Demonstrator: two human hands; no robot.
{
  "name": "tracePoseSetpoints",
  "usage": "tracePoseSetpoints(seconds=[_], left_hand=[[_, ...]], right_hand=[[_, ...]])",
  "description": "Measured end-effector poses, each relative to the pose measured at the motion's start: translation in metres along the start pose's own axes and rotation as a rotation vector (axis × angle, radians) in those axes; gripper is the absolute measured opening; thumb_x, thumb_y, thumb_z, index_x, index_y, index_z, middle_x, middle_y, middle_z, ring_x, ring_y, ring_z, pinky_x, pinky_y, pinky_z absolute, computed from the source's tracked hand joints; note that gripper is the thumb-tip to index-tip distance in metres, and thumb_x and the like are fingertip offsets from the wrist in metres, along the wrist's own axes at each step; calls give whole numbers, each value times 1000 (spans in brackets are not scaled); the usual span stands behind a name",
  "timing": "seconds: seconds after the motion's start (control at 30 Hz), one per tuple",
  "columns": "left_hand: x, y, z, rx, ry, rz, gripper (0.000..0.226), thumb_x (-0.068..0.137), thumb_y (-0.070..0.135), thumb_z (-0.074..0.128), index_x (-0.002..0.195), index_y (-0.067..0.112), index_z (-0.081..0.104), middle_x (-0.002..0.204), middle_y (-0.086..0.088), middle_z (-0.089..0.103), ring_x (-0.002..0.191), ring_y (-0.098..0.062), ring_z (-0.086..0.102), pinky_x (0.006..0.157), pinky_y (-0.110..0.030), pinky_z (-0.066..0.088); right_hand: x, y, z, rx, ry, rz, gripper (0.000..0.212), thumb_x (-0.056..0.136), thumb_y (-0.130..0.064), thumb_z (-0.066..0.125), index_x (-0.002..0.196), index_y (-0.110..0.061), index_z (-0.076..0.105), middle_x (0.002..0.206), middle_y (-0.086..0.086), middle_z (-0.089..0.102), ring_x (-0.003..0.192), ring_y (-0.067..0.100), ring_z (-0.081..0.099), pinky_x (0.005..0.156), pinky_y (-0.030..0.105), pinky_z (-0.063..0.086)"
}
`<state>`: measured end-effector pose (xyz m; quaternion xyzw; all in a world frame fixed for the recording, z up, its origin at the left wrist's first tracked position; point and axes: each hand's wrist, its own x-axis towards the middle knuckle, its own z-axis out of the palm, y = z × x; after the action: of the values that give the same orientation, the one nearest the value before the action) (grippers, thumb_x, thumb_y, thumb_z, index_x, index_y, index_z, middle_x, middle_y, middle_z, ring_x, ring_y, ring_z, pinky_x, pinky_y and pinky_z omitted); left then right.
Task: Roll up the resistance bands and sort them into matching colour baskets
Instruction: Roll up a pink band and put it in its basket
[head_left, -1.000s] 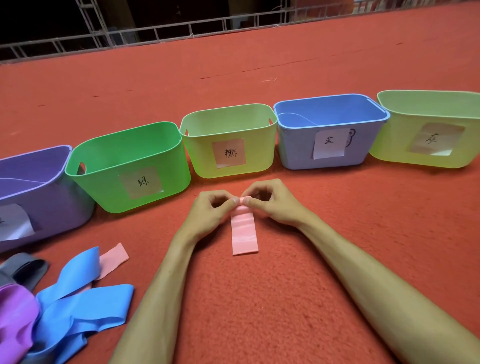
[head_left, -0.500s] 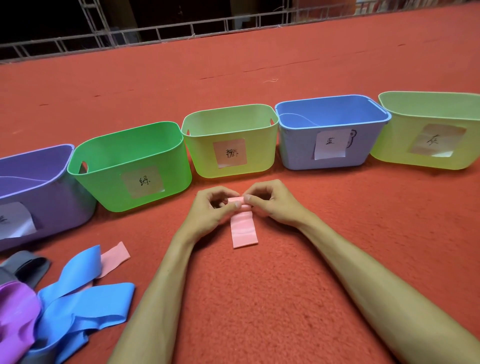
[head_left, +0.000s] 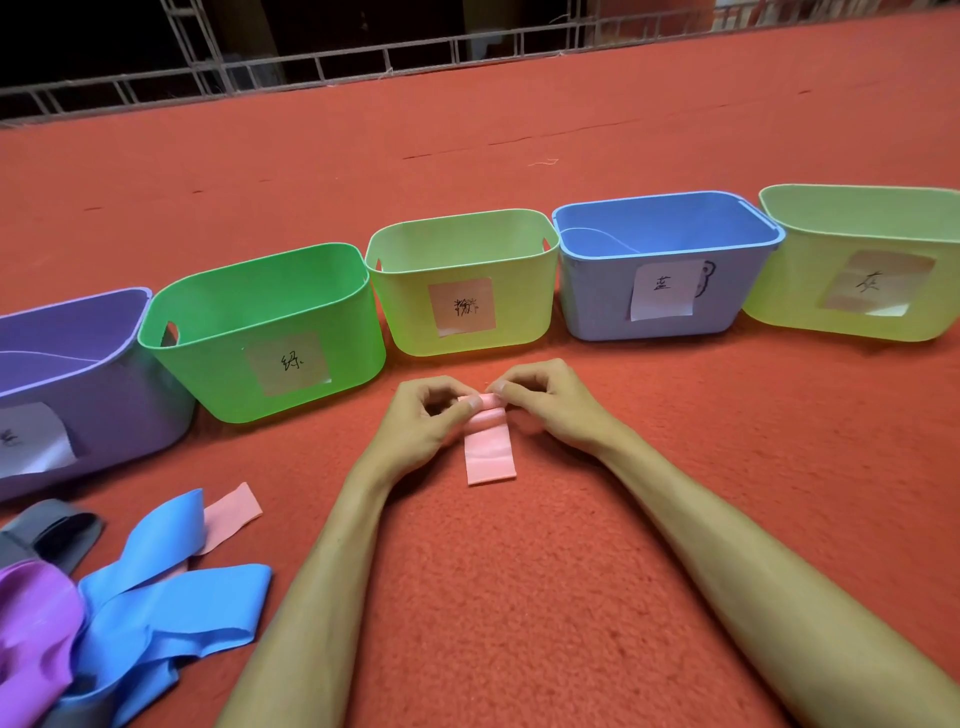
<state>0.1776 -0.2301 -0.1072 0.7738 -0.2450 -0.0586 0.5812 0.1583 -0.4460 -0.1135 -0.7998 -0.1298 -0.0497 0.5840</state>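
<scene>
- The left hand (head_left: 426, 423) and the right hand (head_left: 548, 405) each pinch, thumb against curled fingers, the rolled far end of a flat, stretchy pink resistance band (head_left: 491, 457).
- The band lies on the fuzzy red carpet (head_left: 519, 597) just in front of the row of baskets, its unrolled tail pointing back toward the person.
- The coil looks small (only a few turns, at a guess), so rolling seems about midway and sorting is not yet done.
- The band looks springy, so if either pinch slackens the coil could pop open.
- Uneven pressure between the two hands would probably skew the roll into a cone with ragged edges.
- The carpet pile may drag on the tail and wrinkle it.
- Sorting could go wrong too: no basket is pink. The pale yellow-green plastic basket with the pink paper label (head_left: 415, 317) directly ahead looks much like the similar yellow-green basket at the far right (head_left: 779, 317), so a drop guided by basket colour alone could land wrongly.
</scene>
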Motion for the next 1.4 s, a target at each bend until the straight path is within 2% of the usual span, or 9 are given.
tracePoseSetpoints(seconds=[0.13, 0.33, 0.47, 0.57, 0.73, 0.87, 1.1, 1.23, 1.4], left_hand=[[0, 1, 0, -6, 6, 13, 9, 93, 22, 75, 98, 15, 79, 92, -16, 76, 80, -15, 60, 75, -33, 44], [2, 0, 0, 2, 6, -44, 20, 93, 35, 71, 97, 17, 80, 93, -3, 79, 87, -12, 68, 84, -33, 50], [2, 0, 0, 35, 0, -60, 21, 102, 24, 65, 90, 14, 79, 75, 14, 68, 69, -2, 53, 69, -23, 39], [1, 1, -1, 40, -16, -40, 15, 101, 15, 66, 94, 9, 77, 79, 11, 72, 72, 1, 59, 68, -15, 42], [0, 3, -1, 6, -6, 4, 9, 98, 14, 71, 100, 9, 78, 96, -13, 78, 86, -12, 65, 80, -24, 48], [0, 1, -1, -2, 10, 12, 10, 96, 16, 74, 103, 11, 78, 98, -15, 77, 85, -18, 61, 78, -29, 47], [1, 3, -1, -4, 15, -33, 12, 99, 21, 70, 98, 13, 78, 98, -3, 79, 94, -11, 70, 90, -31, 53], [0, 4, 1, 20, 0, -46, 18, 102, 16, 64, 90, 17, 77, 80, 15, 74, 74, 4, 62, 70, -15, 45], [1, 4, 1, 24, -6, -20, 16, 102, 10, 63, 96, 3, 76, 74, 17, 71, 67, 7, 57, 64, -9, 40]], right_hand=[[-2, 0, 2, 32, -20, 12, 15, 96, -19, 67, 88, -13, 79, 66, 1, 65, 59, 11, 48, 57, 30, 37], [-1, 1, -1, 26, -32, -83, 9, 92, -16, 75, 95, -10, 81, 92, 6, 80, 88, 30, 75, 84, 46, 57], [-2, -2, -1, 51, -21, -99, 7, 92, -9, 76, 96, -5, 80, 88, 5, 79, 76, 10, 66, 72, 25, 50], [-3, -2, -2, 32, -12, -93, 7, 90, -10, 78, 96, -5, 79, 80, -1, 75, 70, 3, 58, 67, 20, 44], [-1, -1, -2, 26, 4, -27, 11, 93, -21, 73, 94, -13, 80, 91, 3, 79, 86, 11, 69, 85, 40, 55], [-2, 1, 0, -20, -13, -6, 18, 93, -32, 69, 89, -19, 80, 87, 7, 79, 80, 16, 67, 81, 55, 55], [-3, -3, -1, 32, -27, -65, 8, 94, -11, 73, 95, -5, 79, 92, 9, 80, 86, 16, 72, 88, 45, 57], [-4, -4, -2, 63, -16, -87, 9, 94, -9, 75, 98, -3, 79, 94, 10, 79, 86, 16, 71, 84, 35, 56], [-4, -5, -1, 70, -20, -73, 11, 93, -13, 76, 99, -4, 78, 94, 11, 79, 86, 15, 71, 82, 30, 55]])
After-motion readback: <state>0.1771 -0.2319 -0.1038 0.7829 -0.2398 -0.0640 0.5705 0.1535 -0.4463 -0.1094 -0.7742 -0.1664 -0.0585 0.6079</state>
